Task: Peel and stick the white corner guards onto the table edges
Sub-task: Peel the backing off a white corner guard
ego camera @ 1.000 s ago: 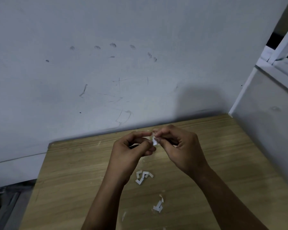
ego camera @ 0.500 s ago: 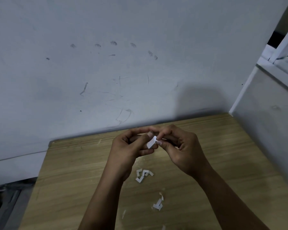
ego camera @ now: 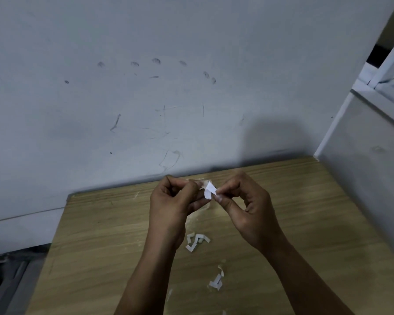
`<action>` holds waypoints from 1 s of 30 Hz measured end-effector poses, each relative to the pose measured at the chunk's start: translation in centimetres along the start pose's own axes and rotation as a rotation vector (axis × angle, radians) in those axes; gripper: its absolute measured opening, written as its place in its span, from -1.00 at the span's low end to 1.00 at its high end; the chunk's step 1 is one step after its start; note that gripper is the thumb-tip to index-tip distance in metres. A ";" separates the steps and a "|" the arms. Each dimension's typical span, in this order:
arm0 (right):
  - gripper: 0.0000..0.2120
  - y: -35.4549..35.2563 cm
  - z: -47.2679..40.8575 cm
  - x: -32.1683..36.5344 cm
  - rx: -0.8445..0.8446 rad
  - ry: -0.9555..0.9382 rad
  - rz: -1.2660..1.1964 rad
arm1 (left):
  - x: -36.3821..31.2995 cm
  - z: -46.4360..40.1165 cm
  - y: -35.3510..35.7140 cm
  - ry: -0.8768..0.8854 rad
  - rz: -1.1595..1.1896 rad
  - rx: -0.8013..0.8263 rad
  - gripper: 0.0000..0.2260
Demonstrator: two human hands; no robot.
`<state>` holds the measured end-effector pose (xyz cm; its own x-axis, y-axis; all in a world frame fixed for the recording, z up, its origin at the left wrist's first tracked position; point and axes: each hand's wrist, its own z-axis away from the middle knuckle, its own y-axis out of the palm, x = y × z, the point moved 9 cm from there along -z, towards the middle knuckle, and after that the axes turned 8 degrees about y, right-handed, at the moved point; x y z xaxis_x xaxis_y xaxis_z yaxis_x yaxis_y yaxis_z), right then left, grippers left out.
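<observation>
Far left, low: a dark floor gap [ego camera: 2, 276] beside the table's left edge. Above it, a pale grey wall [ego camera: 146, 98] filling most of the view, scuffed with dark smudges and thin scratch lines, a faint horizontal seam low on the left. Butted against that wall, a light wood-grain table [ego camera: 96, 242], its back left corner visible, whitish dusty smears along the grain.

Over the table's middle, held up clear of the surface: left hand [ego camera: 173, 208], fingers curled, thumb and fingertips pinched on a small white corner guard [ego camera: 208, 190]. Just right of it, right hand [ego camera: 248, 208], thumb and forefinger pinched on the same white piece from the other side, remaining fingers loosely curled. Between the two sets of fingertips, a white flap standing away from the piece; whether backing paper or the guard itself, cannot tell.

Below the hands, lying on the table: a cluster of angled white pieces [ego camera: 197, 242] touching one another. Nearer the camera and slightly right, another white piece [ego camera: 216, 283] with a curled strip at its top. Small white scraps near the bottom edge.

Right: a soft shadow on the wall behind the table's back right corner, then a pale side wall [ego camera: 373, 178] meeting the table's right edge, with a white window frame [ego camera: 387, 76] above.
</observation>
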<state>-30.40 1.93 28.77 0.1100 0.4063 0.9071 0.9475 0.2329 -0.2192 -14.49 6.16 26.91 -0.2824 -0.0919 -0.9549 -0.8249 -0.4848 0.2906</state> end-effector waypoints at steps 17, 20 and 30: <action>-0.86 -0.4 -0.4 1.2 -0.006 -0.032 0.157 | 0.5 -0.1 0.0 -0.030 -0.163 0.125 -0.87; -0.86 -0.8 -0.5 1.6 -0.072 -0.054 0.236 | 0.7 -0.2 0.0 -0.018 -0.157 0.118 -0.83; -0.88 -1.0 -0.6 0.7 -0.187 -0.016 0.291 | 1.3 -0.4 0.5 -0.037 -0.327 0.169 -0.83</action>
<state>-31.12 1.48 29.86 0.3799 0.4462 0.8103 0.9161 -0.0600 -0.3965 -15.08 5.46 25.79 -0.0051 0.0774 -0.9970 -0.9428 -0.3326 -0.0210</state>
